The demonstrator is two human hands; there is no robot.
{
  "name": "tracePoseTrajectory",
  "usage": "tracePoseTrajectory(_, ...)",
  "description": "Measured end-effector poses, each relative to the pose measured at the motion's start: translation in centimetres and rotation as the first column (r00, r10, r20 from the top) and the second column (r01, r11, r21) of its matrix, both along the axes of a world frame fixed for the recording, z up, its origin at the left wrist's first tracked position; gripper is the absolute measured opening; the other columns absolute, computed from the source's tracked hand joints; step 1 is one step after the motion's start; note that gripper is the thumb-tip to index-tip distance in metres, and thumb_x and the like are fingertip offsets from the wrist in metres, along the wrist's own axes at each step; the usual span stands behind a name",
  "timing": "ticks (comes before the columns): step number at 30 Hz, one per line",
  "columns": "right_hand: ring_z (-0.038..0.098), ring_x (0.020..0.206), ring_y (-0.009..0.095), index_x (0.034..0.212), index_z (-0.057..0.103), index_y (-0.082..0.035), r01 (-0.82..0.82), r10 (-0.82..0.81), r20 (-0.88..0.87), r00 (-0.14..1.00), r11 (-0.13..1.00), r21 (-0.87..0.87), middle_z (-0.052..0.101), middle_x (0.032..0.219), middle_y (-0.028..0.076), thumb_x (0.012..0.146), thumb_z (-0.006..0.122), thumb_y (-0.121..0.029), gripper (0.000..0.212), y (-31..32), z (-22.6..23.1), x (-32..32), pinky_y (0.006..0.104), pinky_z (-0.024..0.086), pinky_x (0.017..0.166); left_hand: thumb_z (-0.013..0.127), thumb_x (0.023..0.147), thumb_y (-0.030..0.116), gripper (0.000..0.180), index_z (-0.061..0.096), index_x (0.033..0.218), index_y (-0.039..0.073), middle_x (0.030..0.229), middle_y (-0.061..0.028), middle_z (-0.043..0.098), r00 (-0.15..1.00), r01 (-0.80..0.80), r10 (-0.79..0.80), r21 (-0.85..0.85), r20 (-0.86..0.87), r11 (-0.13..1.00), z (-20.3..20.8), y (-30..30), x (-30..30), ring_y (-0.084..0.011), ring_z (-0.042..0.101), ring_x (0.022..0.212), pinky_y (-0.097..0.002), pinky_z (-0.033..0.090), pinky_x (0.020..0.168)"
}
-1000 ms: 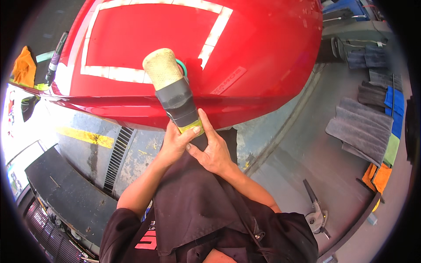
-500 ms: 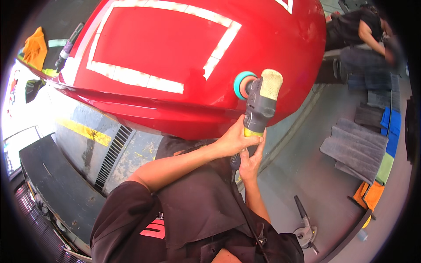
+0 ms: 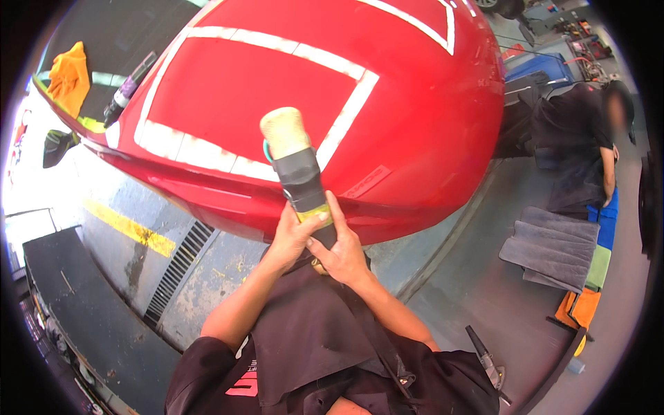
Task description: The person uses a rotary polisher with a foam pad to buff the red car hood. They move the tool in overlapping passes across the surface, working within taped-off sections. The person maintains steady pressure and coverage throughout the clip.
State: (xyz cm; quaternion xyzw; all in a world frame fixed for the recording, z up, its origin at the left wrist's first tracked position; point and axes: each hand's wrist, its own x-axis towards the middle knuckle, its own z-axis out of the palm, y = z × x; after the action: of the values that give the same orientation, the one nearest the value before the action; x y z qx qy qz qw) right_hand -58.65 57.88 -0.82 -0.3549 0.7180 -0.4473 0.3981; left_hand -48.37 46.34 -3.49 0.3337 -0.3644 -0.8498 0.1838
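Both my hands are closed on a polisher (image 3: pixel 301 181) with a dark grey body, a yellow-green band and a worn pale cover on its head. My left hand (image 3: pixel 290 234) grips its left side by the band. My right hand (image 3: pixel 344 254) wraps the handle from the right, a little nearer to me. Only a thin teal edge of the pad shows past the head; whether it touches the paint cannot be seen. Beneath and beyond lies a glossy red car panel (image 3: pixel 422 131) with bright white strips, apparently reflected lights, forming a rectangle.
An orange cloth (image 3: pixel 70 79) and a dark tool (image 3: pixel 130 88) lie at the far left. A black bench (image 3: pixel 90 297) stands at left. Right: another person (image 3: pixel 574 149), folded grey towels (image 3: pixel 550 249), coloured cloths (image 3: pixel 598 266), and a hand blower (image 3: pixel 488 363) on the floor.
The polisher and both hands have shifted left across the panel, and the pad has turned mostly out of sight. The other person at right now bends nearer the cloths.
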Motion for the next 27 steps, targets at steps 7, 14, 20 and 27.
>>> tracePoseTrajectory(7,0.067,0.125,0.026,0.172,0.02,-0.01,0.353,-0.342,0.092,0.935,0.92,-0.171,0.066,0.142,0.022,0.098,0.08,-0.034,0.098,-1.8,0.0,-2.8,0.0385,0.054,0.103,0.075,0.101,0.028,0.06,0.048,0.148,0.002,0.132,-0.0086,0.062,0.979,0.172,-0.181,-0.102,-0.09,0.98,0.8,-2.6,-7.5,-0.0157,0.061,0.121,-0.0357,0.051,0.104)
tracePoseTrajectory(14,0.06,0.132,0.026,0.169,0.026,-0.005,0.541,-0.55,0.049,0.833,0.793,-0.28,0.058,0.147,0.019,0.105,0.067,-0.033,0.081,-7.2,1.6,-10.6,0.0379,0.051,0.108,0.051,0.115,0.035,0.056,0.042,0.157,0.001,0.143,-0.0095,0.059,0.951,0.125,-0.154,-0.121,-0.27,0.985,1.9,-5.4,-17.4,-0.0164,0.056,0.13,-0.034,0.046,0.111)
tracePoseTrajectory(20,0.061,0.134,0.028,0.172,0.024,-0.007,0.451,-0.447,0.068,0.892,0.866,-0.218,0.057,0.152,0.023,0.105,0.068,-0.033,0.084,-13.8,2.7,-16.8,0.0388,0.05,0.11,0.05,0.114,0.042,0.06,0.042,0.161,0.005,0.142,-0.0134,0.061,0.976,-0.008,-0.021,-0.132,-0.216,0.991,2.0,-11.2,-22.9,-0.0196,0.061,0.126,-0.036,0.05,0.106)
tracePoseTrajectory(27,0.063,0.127,0.024,0.17,0.024,-0.005,0.61,-0.603,0.136,0.786,0.724,-0.321,0.06,0.146,0.019,0.107,0.065,-0.024,0.077,-18.1,2.0,-20.1,0.0354,0.052,0.106,0.056,0.113,0.035,0.06,0.044,0.161,0.002,0.151,-0.0163,0.058,0.971,0.024,-0.08,-0.241,-0.225,0.97,2.0,-15.3,-28.8,-0.0205,0.057,0.134,-0.036,0.046,0.112)
